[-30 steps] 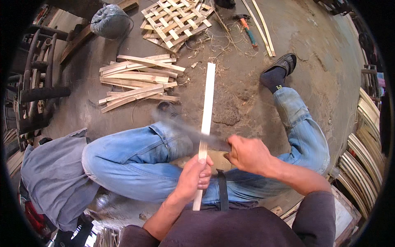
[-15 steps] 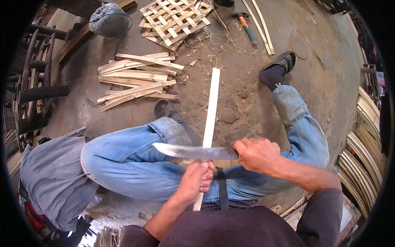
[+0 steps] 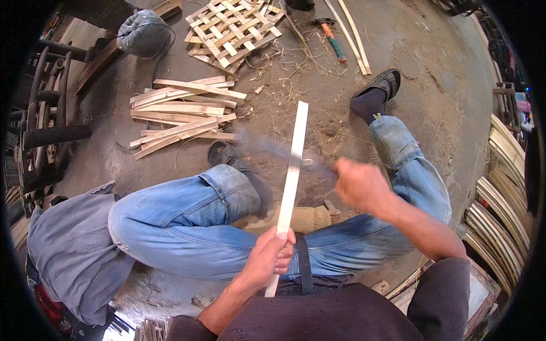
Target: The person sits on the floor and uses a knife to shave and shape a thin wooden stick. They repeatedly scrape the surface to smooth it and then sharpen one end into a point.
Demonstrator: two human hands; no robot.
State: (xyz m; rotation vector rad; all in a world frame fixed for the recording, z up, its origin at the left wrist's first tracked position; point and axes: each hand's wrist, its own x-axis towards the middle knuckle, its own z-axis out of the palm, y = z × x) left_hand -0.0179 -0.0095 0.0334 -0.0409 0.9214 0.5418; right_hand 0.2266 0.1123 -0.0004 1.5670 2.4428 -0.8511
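Observation:
My left hand (image 3: 271,256) is closed round the lower part of a pale, flat wooden strip (image 3: 292,176), which points away from me over my lap. In my right hand (image 3: 364,184) is the handle of a large knife (image 3: 263,144); its long blade is smeared by motion. The blade crosses the strip in its upper half, and a small curled shaving (image 3: 307,162) shows at the strip's right edge. Behind the strip, between my legs, lies a wooden block (image 3: 311,219), partly covered by my hands and leg.
A pile of split strips (image 3: 182,108) lies on the floor ahead left, with a woven lattice panel (image 3: 233,28) beyond it. A hammer (image 3: 333,42) and two long strips (image 3: 354,37) lie farther off. Bundled strips (image 3: 500,221) stand at right; a grey plastic bag (image 3: 145,34) sits far left.
My right hand has pushed the knife away from me along the strip, from near my left hand to its upper half. A shaving has appeared; my left hand keeps its hold.

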